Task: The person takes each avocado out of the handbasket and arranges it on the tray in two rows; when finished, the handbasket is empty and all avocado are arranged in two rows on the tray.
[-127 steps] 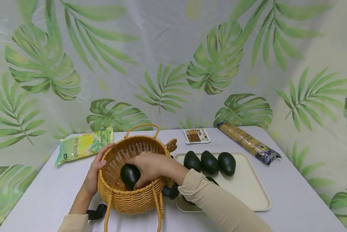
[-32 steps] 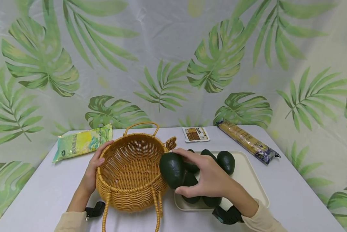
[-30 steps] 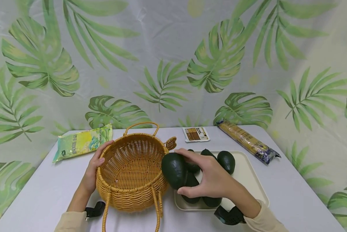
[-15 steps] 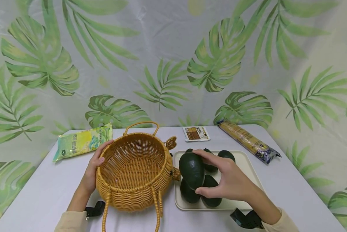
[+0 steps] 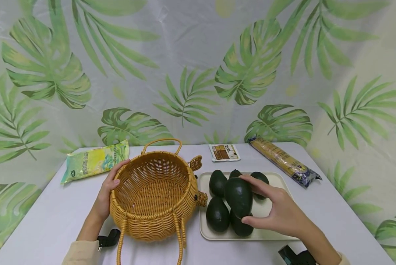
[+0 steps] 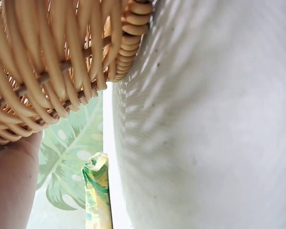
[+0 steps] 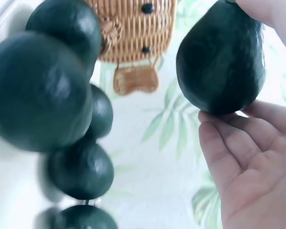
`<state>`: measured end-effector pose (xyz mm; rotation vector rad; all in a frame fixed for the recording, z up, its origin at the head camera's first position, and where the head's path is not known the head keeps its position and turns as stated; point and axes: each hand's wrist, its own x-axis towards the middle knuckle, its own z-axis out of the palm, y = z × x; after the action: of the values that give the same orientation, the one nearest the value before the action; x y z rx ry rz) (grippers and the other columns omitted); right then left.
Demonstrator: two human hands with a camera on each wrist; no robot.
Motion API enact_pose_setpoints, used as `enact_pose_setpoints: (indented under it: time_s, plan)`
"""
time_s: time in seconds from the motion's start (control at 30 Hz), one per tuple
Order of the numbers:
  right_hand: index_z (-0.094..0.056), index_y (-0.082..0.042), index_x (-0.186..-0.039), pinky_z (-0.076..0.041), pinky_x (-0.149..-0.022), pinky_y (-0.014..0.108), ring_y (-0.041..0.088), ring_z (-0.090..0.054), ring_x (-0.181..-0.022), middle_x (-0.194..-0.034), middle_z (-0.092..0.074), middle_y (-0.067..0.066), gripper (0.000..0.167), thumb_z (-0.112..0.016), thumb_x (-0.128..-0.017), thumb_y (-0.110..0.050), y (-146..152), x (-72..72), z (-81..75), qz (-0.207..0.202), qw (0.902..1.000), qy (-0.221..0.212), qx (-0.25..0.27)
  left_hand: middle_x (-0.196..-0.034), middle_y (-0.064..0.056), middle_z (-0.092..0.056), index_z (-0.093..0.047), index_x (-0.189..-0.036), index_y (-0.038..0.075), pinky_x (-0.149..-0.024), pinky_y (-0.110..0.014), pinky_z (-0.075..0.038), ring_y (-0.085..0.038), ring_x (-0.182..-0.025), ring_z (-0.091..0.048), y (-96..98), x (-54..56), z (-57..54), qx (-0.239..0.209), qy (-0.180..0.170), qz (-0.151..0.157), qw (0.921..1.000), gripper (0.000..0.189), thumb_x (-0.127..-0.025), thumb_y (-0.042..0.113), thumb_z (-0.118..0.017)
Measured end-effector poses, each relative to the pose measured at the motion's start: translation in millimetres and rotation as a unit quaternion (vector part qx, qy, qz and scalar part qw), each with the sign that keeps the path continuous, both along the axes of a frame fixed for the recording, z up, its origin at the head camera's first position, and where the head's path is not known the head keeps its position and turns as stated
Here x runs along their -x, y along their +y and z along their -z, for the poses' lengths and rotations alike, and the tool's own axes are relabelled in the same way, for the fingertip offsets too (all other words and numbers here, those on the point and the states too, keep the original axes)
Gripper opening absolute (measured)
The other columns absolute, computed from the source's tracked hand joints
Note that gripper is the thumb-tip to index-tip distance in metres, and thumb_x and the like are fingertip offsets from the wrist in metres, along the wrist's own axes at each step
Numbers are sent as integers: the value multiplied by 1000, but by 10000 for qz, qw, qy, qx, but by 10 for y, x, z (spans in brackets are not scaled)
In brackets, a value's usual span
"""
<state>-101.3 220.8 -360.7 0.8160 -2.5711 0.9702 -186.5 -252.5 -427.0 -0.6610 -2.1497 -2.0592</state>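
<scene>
In the head view, my right hand pinches a dark green avocado between thumb and fingers, above the cream tray. The right wrist view shows this held avocado with my fingertips against its rounded end. Several more avocados lie on the tray, some partly hidden behind the held one. My left hand grips the left side of an animal-shaped wicker basket, thumb at the rim. The basket's woven bottom is visible. In the left wrist view, the basket wall fills the upper left.
A yellow-green packet lies behind the basket to the left. A small white-and-brown packet and a long golden pack lie at the back. Basket handles stick out at front and back.
My right hand has lifted the avocado out of the basket and carried it right, over the tray's front row. My left hand has stayed on the basket.
</scene>
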Motion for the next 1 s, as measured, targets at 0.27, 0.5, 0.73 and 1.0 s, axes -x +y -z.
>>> enact_pose_setpoints:
  time_s: [0.27, 0.5, 0.73, 1.0]
  plan:
    - [-48, -24, -154, -44, -100, 12, 8, -66, -118, -146, -60, -1, 94, -95, -72, -26, 264, -49, 97, 253, 9994, -210, 87, -153, -5, -41, -30, -162, 11, -102, -26, -45, -25, -138, -44, 2, -9, 17, -35, -51, -68, 10000, 59, -103, 22, -27]
    - [-50, -22, -153, -42, -98, 8, 2, -62, -122, -147, -60, -1, 95, -96, -70, -24, 472, -117, 172, 544, 9983, -212, 38, -153, -3, -42, -30, -162, 12, -102, -27, -46, -24, -138, -44, -4, 8, 9, -50, -37, -47, 10000, 59, -104, 23, -27]
    - [-52, -20, -151, -41, -97, 6, -3, -59, -122, -145, -61, 0, 93, -96, -70, -22, 594, -158, 314, 688, 9972, -279, 105, -154, -2, -41, -31, -162, 14, -102, -26, -46, -20, -138, -45, -27, 11, 16, -153, 45, 137, 9998, 58, -104, 21, -27]
    - [-53, -17, -150, -43, -96, 6, 1, -61, -120, -144, -62, 7, 92, -96, -70, -29, 660, -170, 488, 826, 9960, -330, -114, -154, -7, -41, -31, -161, 11, -102, -26, -46, -22, -138, -45, -5, 9, 9, -242, -27, 96, 9997, 59, -103, 20, -27]
